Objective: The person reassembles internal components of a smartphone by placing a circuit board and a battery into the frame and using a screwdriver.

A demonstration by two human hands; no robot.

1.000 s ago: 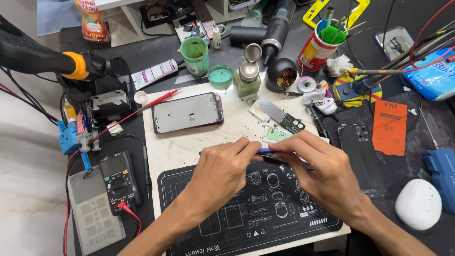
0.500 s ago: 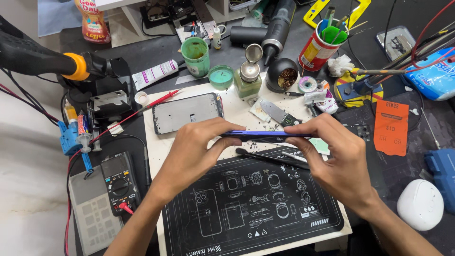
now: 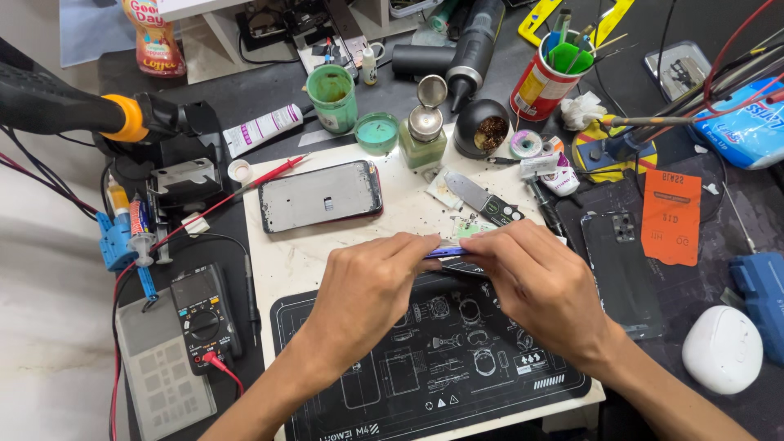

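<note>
Work mat: nearest me I see a black repair mat (image 3: 425, 384) with white outline drawings, lying on a pale board (image 3: 286, 261); both forearms cross over it.
Left hand: my left hand (image 3: 367, 290) is closed, fingertips pinched on the left end of a thin blue-edged part (image 3: 445, 251).
Right hand: my right hand (image 3: 543, 286) is closed too, fingertips pinched on the right end of the same part.
Held part: it sits level between the two sets of fingertips, just above the far edge of the mat; the hands cover most of it, so I cannot tell what kind of piece it is.
Under the grip: a dark flat piece (image 3: 465, 266) lies just below the part, half hidden by my right fingers.
Just beyond: a phone frame (image 3: 320, 196) lies flat on the board, screen side stripped, well left of a black-handled tool (image 3: 483, 199) amid small debris.
Right side: a dark phone back cover (image 3: 621, 269) and an orange tag (image 3: 671, 216) lie beside my right wrist; a white rounded object (image 3: 723, 349) sits nearer.
Left side: a multimeter (image 3: 204, 314) with a red probe lead.
Far: a green cup (image 3: 332, 96), a green round lid (image 3: 376, 131), a solvent dispenser bottle (image 3: 425, 135), a brass-wool tip cleaner (image 3: 482, 129), and a red can of tools (image 3: 543, 82).
</note>
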